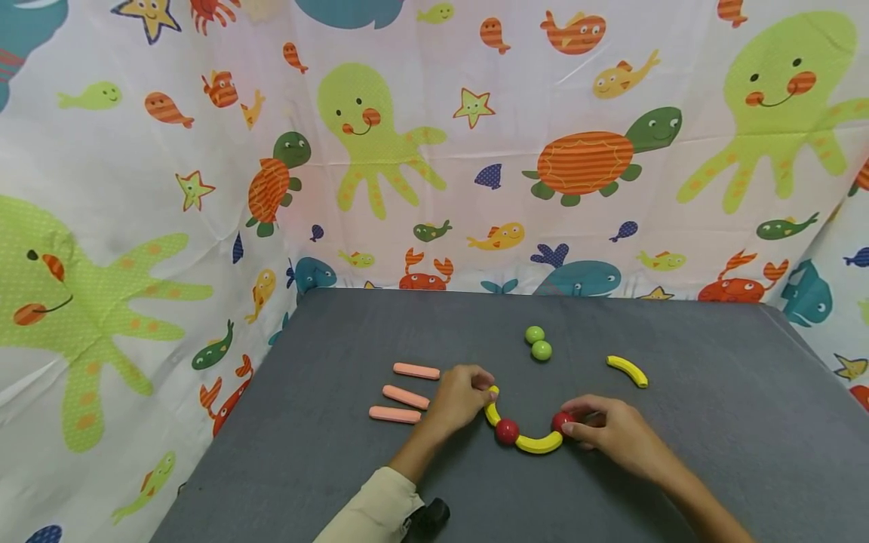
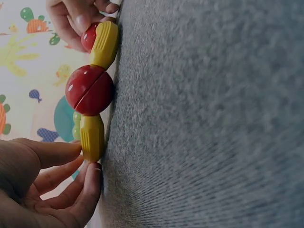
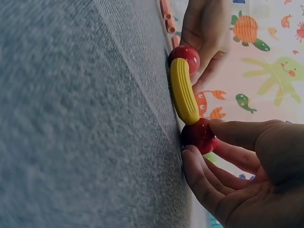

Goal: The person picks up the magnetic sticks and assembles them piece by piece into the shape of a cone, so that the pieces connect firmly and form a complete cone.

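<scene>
A joined chain lies on the grey table: a curved yellow piece (image 1: pixel 492 412), a red ball (image 1: pixel 507 431), another curved yellow piece (image 1: pixel 539 443) and a second red ball (image 1: pixel 560 421). The left hand (image 1: pixel 459 398) pinches the free end of the left yellow piece, seen also in the left wrist view as a yellow piece (image 2: pixel 92 137) between thumb and fingers. At the chain's other end, the right hand (image 1: pixel 614 434) pinches the second red ball (image 3: pixel 199 136) between thumb and fingers. Each ball touches the yellow piece beside it.
Several pink sticks (image 1: pixel 405 397) lie left of the left hand. Two green balls (image 1: pixel 541 350), touching, lie behind the chain. A loose curved yellow piece (image 1: pixel 627 371) is at the back right. A patterned sea-animal cloth (image 1: pixel 421 181) hangs behind the table.
</scene>
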The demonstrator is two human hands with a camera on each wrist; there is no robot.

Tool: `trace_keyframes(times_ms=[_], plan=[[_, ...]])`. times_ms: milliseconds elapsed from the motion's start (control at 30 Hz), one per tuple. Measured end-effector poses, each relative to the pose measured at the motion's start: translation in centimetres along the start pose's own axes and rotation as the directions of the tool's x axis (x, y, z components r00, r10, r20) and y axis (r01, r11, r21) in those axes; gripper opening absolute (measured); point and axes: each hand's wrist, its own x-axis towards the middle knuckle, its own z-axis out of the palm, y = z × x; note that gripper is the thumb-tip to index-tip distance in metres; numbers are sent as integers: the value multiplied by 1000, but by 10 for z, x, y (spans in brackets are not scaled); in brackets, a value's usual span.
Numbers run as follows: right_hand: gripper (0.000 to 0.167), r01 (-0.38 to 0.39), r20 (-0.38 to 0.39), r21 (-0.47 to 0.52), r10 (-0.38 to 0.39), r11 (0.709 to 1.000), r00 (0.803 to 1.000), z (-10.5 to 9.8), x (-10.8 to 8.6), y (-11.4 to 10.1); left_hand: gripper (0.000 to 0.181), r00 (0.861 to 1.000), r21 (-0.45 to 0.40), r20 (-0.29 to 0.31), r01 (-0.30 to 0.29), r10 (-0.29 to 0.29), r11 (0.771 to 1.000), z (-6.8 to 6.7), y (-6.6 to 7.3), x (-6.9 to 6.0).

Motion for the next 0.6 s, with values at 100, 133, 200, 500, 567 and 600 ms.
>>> trace_keyframes(times_ms=[100, 133, 200, 500, 567, 600], plan=[[35, 6, 7, 4, -6, 1000, 1000, 3, -1, -1, 16, 1000, -15, -18, -12, 11, 1000, 1, -3, 4], [34, 15, 11, 0, -15, 1000, 1000, 3, -2, -1, 16, 1000, -19, -25, -14, 14, 1000, 1, -4, 5], [32, 26, 19, -3, -26, 1000, 999, 4, -3, -1, 15, 999, -22, -35, -13, 12, 1000, 2, -6, 6], [31, 37, 34, 2, -37, 999, 999, 4, -3, 0, 14, 997, -40, -76, -33, 30, 999, 7, -6, 6], [30, 33, 31, -9, -33, 999, 999, 3, -3, -1, 16, 995, -47, -87, -50, 46, 998, 9, -5, 5], [30, 31, 27, -16, -30, 999, 999, 2, -3, -1, 18, 994, -57, -92, -59, 54, 997, 10, -4, 4]])
